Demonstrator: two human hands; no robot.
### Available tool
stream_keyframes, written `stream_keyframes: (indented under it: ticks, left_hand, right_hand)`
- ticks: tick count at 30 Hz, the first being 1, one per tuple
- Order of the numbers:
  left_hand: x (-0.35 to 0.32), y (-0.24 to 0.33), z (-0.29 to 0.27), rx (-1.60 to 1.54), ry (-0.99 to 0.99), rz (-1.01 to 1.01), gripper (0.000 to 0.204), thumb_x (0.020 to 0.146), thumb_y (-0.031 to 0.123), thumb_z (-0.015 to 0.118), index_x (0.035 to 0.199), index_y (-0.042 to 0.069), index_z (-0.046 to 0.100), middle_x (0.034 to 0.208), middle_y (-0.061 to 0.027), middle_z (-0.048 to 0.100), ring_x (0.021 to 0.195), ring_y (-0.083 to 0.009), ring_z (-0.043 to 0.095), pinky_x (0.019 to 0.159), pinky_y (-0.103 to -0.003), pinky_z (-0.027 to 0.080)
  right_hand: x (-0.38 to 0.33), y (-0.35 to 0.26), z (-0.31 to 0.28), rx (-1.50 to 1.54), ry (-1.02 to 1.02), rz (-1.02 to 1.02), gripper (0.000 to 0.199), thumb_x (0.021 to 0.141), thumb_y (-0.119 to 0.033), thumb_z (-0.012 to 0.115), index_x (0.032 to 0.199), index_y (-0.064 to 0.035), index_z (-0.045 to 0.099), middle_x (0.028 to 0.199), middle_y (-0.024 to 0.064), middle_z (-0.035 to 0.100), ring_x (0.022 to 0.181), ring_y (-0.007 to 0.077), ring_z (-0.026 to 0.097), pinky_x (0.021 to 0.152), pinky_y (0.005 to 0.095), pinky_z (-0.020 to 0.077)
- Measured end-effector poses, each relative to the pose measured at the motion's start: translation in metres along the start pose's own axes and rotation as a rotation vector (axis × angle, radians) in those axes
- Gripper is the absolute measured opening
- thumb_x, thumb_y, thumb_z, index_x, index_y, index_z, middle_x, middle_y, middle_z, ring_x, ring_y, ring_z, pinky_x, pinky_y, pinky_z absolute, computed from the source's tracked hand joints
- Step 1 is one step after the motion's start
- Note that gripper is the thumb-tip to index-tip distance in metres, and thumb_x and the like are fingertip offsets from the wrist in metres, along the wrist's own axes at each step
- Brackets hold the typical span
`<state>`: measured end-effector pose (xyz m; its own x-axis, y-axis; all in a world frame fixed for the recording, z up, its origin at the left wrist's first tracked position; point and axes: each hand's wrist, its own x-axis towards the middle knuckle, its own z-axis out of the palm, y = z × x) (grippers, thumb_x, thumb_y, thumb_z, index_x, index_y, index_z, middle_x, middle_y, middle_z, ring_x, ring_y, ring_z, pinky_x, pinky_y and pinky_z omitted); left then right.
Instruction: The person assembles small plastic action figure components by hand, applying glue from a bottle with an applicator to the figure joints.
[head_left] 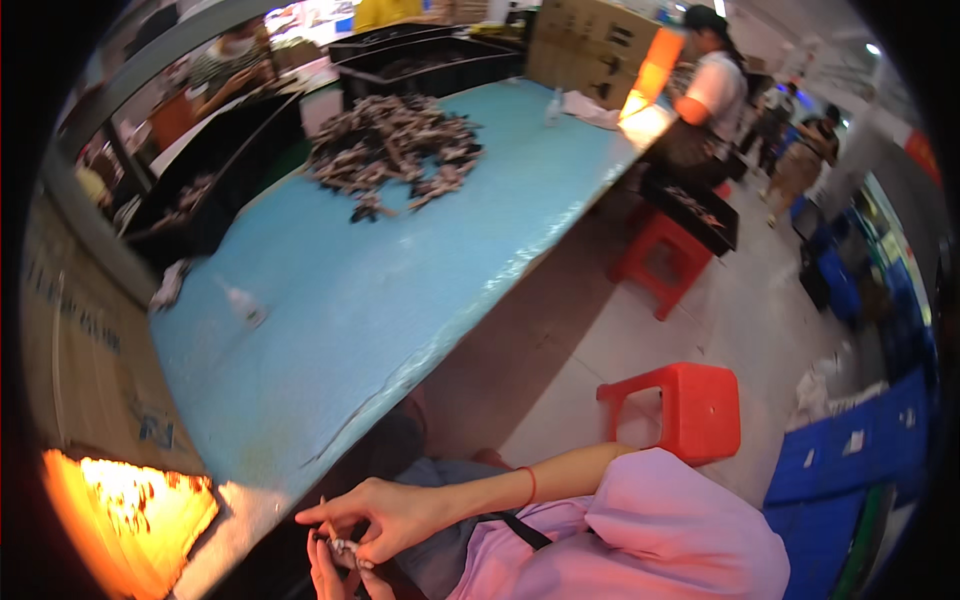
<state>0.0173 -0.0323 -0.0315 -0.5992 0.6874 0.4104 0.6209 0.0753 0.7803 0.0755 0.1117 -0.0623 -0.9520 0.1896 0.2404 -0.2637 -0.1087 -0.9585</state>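
At the table's near edge, my right hand (398,512) reaches in from the right, a thin red band on its wrist. Its thumb and fingers pinch a small white-and-dark piece (344,546), too small to name; the index finger points out to the left. Just below, my left hand (330,572) has its fingers curled up around the same piece, and the frame's lower edge cuts off part of it. On the blue tabletop (350,300) lies a heap of small pinkish-grey and black pieces (395,150). A small clear squeeze bottle (243,305) stands nearer to me.
A glowing lamp-lit cardboard box (130,520) sits by my left. Black bins (215,180) line the far left side. Red stools (690,410) stand on the right, one bearing a black tray (690,210). A co-worker (715,85) is at the far table end; blue crates (850,450) are stacked right.
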Motion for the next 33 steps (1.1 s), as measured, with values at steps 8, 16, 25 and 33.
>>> stream_keyframes:
  ticks: [8, 16, 25, 33]
  left_hand:
    - [0.011, -0.032, 0.020, -0.194, -0.009, -0.208, 0.038, 0.081, 0.003, 0.057, 0.118, -0.004, 0.051, 0.108, -0.0185, 0.058, 0.087, -0.0199, 0.061, 0.067, -0.025, 0.051]
    - [0.015, -0.035, 0.031, -1.886, -0.147, -0.762, 0.053, 0.086, 0.018, 0.043, 0.129, -0.008, 0.028, 0.131, -0.0239, 0.037, 0.117, -0.0466, 0.036, 0.077, -0.057, 0.047]
    - [0.012, -0.022, 0.031, -1.745, -0.322, -0.802, 0.051, 0.089, 0.026, 0.034, 0.134, 0.003, 0.028, 0.133, -0.0178, 0.036, 0.116, -0.0476, 0.038, 0.079, -0.060, 0.045]
    - [0.012, -0.022, 0.029, -2.044, -0.415, -0.854, 0.062, 0.091, 0.047, 0.026, 0.132, 0.001, 0.030, 0.129, -0.0299, 0.034, 0.105, -0.0446, 0.046, 0.072, -0.054, 0.049]
  right_hand:
    - [0.009, 0.027, -0.017, -0.024, 0.122, 0.080, 0.055, 0.072, -0.006, 0.058, 0.125, 0.0016, 0.044, 0.085, 0.0090, 0.064, 0.075, 0.0118, 0.060, 0.068, 0.0250, 0.0466]
    - [-0.026, -0.044, -0.048, -0.434, 0.390, 0.171, 0.052, 0.078, -0.013, 0.062, 0.126, -0.0034, 0.045, 0.088, 0.0074, 0.067, 0.079, 0.0105, 0.061, 0.070, 0.0248, 0.0483]
    - [-0.015, -0.033, -0.027, -0.114, 0.360, 0.019, 0.044, 0.072, 0.000, 0.063, 0.115, -0.0021, 0.049, 0.096, 0.0117, 0.063, 0.083, 0.0156, 0.062, 0.071, 0.0266, 0.0490]
    - [-0.018, -0.053, -0.019, -0.375, 0.348, -0.012, 0.048, 0.070, -0.001, 0.068, 0.114, -0.0022, 0.050, 0.090, 0.0094, 0.065, 0.076, 0.0142, 0.063, 0.060, 0.0248, 0.0490]
